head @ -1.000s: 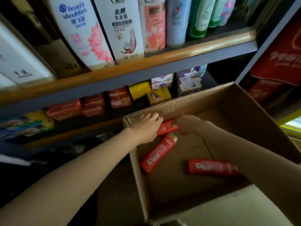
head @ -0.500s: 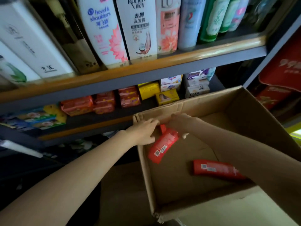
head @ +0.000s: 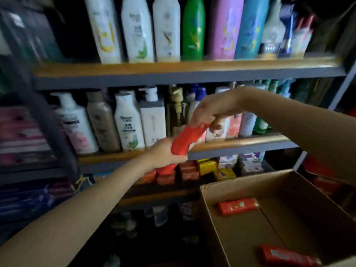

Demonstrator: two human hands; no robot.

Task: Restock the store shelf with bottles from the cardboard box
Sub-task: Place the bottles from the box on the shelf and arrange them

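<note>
A red bottle (head: pixel 185 140) hangs tilted in front of the middle shelf (head: pixel 246 144). My left hand (head: pixel 163 154) grips its lower part, and my right hand (head: pixel 210 111) holds its upper end from above. More red shows under my left hand; motion blur hides whether that is the same bottle. The cardboard box (head: pixel 248 180) stands open at the lower right. Two more red bottles lie flat inside: one near the back (head: pixel 238 206), one at the front (head: pixel 287 257).
Tall shampoo bottles (head: pixel 134 31) fill the top shelf. The middle shelf holds pump bottles (head: pixel 127 120) packed side by side. Soap packs (head: pixel 208 167) sit on the lower shelf behind the box. A dark blurred strap (head: pixel 48 116) hangs at the left.
Both hands have risen out of the box with a red bottle, up to the middle shelf. The view has tilted upward, and the box now sits at the lower right.
</note>
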